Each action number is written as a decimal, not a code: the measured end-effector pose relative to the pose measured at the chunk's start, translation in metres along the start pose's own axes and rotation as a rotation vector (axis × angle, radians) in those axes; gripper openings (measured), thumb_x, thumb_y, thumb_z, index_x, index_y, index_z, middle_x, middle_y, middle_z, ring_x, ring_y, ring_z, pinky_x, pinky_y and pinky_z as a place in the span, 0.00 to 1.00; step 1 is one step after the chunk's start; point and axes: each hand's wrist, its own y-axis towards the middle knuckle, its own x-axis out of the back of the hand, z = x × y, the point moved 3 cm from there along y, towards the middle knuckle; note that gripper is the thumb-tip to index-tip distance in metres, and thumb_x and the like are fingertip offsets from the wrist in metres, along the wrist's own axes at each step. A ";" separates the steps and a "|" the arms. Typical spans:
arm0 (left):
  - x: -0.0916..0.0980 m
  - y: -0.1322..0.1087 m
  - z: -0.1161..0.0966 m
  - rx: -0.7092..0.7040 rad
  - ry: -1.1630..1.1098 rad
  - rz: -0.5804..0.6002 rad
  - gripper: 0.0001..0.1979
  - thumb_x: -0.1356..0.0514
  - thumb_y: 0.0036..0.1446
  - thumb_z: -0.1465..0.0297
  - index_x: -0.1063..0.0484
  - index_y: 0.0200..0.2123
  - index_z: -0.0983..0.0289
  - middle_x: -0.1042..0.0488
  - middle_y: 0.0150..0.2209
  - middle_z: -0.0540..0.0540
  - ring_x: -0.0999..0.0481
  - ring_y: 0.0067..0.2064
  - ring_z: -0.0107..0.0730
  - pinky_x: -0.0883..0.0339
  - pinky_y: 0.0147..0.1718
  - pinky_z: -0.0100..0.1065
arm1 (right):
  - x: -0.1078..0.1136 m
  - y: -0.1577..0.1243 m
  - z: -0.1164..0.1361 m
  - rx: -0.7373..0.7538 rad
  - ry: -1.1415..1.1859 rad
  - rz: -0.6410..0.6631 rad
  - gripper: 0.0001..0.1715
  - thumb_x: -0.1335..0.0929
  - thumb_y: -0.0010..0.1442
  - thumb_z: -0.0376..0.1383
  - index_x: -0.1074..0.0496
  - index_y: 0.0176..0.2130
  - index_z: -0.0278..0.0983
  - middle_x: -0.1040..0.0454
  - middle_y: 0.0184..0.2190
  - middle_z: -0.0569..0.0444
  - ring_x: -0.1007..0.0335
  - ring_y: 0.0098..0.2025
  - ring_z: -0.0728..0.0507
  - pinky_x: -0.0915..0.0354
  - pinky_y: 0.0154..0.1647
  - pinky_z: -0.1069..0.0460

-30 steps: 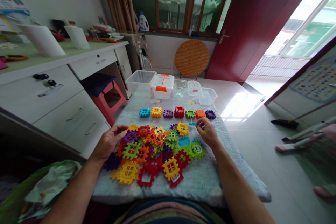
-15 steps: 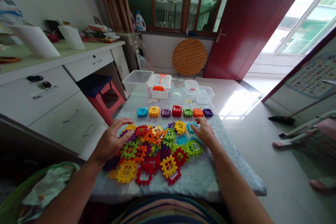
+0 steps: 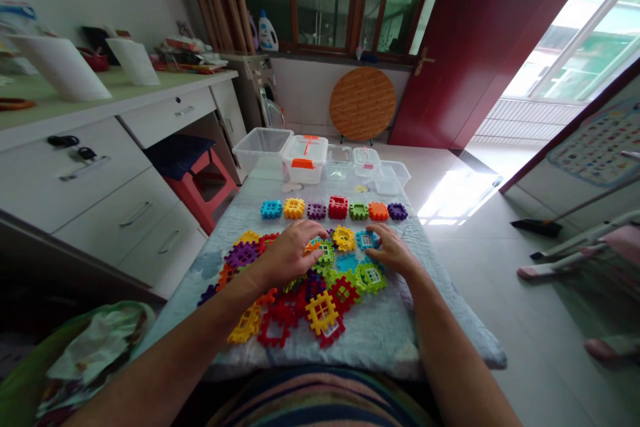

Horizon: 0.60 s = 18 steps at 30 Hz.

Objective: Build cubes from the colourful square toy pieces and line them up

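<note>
Square plastic building tiles with notched edges lie in a loose pile [image 3: 275, 323] on a cloth-covered table. My left hand [image 3: 287, 255] hovers over the middle of the pile. Its thumb and fingers are apart, with nothing plainly held between them; tiles under the palm are hidden. At the pile's far right, my right hand [image 3: 397, 255] has thumb and forefinger at the right-hand corners of a blue window tile [image 3: 367, 239]. A yellow tile [image 3: 344, 239] and a green tile [image 3: 371, 277] lie near it. Beyond the pile stands a row of coloured cubes, among them a red cube [image 3: 338, 207].
Clear plastic boxes line the table's far end, including a large open bin [image 3: 263, 147] and a lidded box with orange clips [image 3: 305, 163]. A pink stool [image 3: 200, 187] and a white drawer desk [image 3: 150, 213] stand on the left. A green-rimmed bag [image 3: 145, 313] is low left.
My left hand has moved right, from the pile's left edge to over its middle, uncovering a purple tile. My right hand stays by the blue tile, which now shows more fully between its fingers.
</note>
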 end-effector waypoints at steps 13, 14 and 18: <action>-0.045 0.061 -0.017 -0.061 -0.094 0.215 0.28 0.33 0.48 0.68 0.31 0.53 0.67 0.27 0.51 0.62 0.27 0.51 0.42 0.34 0.50 0.38 | 0.005 -0.001 0.032 -0.003 0.614 0.115 0.31 0.26 0.49 0.44 0.34 0.50 0.40 0.28 0.40 0.53 0.38 0.28 0.52 0.37 0.29 0.54; -0.047 0.060 -0.017 -0.054 -0.116 0.238 0.23 0.34 0.49 0.68 0.29 0.50 0.66 0.25 0.48 0.60 0.25 0.48 0.40 0.33 0.48 0.36 | 0.003 -0.001 0.033 -0.003 0.665 0.133 0.31 0.26 0.49 0.44 0.35 0.50 0.40 0.28 0.40 0.54 0.38 0.28 0.52 0.37 0.28 0.54; -0.050 0.053 -0.012 -0.025 -0.165 0.252 0.09 0.36 0.52 0.69 0.24 0.38 0.63 0.23 0.38 0.54 0.24 0.40 0.34 0.33 0.41 0.32 | 0.004 -0.003 0.033 -0.009 0.784 0.195 0.34 0.26 0.48 0.47 0.37 0.51 0.42 0.27 0.41 0.53 0.34 0.31 0.50 0.34 0.33 0.52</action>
